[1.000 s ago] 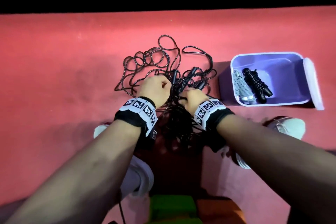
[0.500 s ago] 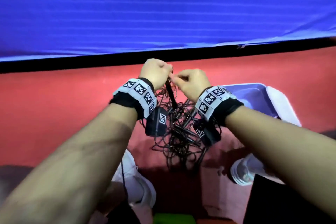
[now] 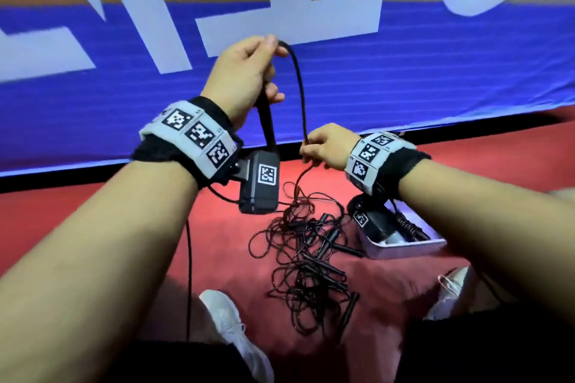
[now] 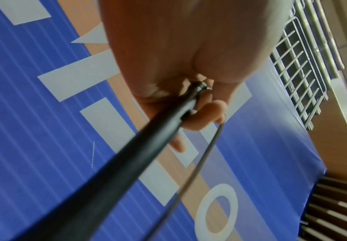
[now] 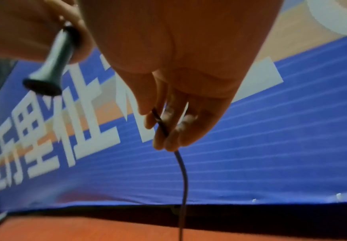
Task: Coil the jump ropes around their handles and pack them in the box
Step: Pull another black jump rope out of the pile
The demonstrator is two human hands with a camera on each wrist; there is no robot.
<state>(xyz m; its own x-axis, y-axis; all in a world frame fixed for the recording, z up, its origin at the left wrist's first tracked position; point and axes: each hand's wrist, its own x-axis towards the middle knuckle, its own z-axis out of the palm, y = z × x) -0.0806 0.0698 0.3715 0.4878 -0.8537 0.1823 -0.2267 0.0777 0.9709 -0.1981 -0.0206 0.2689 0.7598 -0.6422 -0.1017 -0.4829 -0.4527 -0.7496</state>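
My left hand (image 3: 249,71) is raised and grips a black jump rope handle (image 3: 268,124) that hangs down from the fist; the same handle (image 4: 147,137) runs toward the left wrist camera. Its thin black cord (image 3: 299,84) arcs out of the top of the fist and drops to my right hand (image 3: 323,146), which pinches the cord (image 5: 162,127) between fingers and thumb. Below, the cord runs into a tangled pile of black ropes and handles (image 3: 311,261) on the red floor. The purple box (image 3: 404,247) sits at the right, mostly hidden behind my right wrist.
A blue banner (image 3: 435,71) with white lettering stands along the far edge of the red floor (image 3: 93,221). White shoes sit at the left (image 3: 230,326) and right (image 3: 451,292) of the pile. Coiled ropes (image 3: 410,227) lie inside the box.
Both hands rose from the pile. The left hand lifted the handle high, the right hand slid down the cord, and the view tilted up toward the banner.
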